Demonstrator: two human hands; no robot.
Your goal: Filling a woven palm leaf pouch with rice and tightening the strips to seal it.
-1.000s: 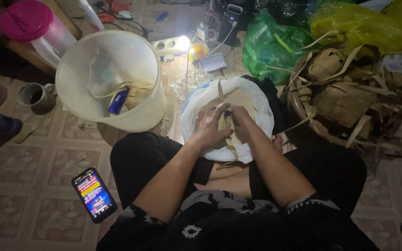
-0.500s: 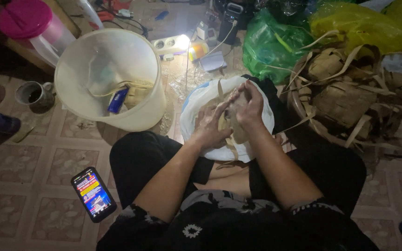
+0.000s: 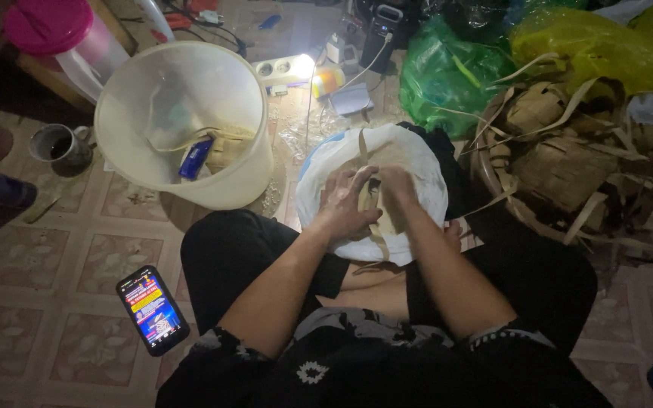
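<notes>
I sit cross-legged on a tiled floor with a white sack point(image 3: 425, 170) on my lap. Both hands rest on top of it. My left hand point(image 3: 348, 204) grips tan leaf strips point(image 3: 376, 227) lying across the sack, fingers spread over them. My right hand point(image 3: 397, 189) is closed on the same strips, right beside the left, pinching them near the sack's middle. One strip hangs down toward my knees, another sticks up behind the hands.
A large white bucket point(image 3: 183, 121) with leaf scraps and a blue packet stands front left. A mug point(image 3: 60, 145) and pink-lidded container point(image 3: 58, 30) lie further left. A lit phone point(image 3: 153, 310) lies on the floor. Woven leaf pieces point(image 3: 561, 143), green and yellow bags at right.
My right hand rose toward the far edge of the sack half a second ago, then came back down beside the left hand on the strips.
</notes>
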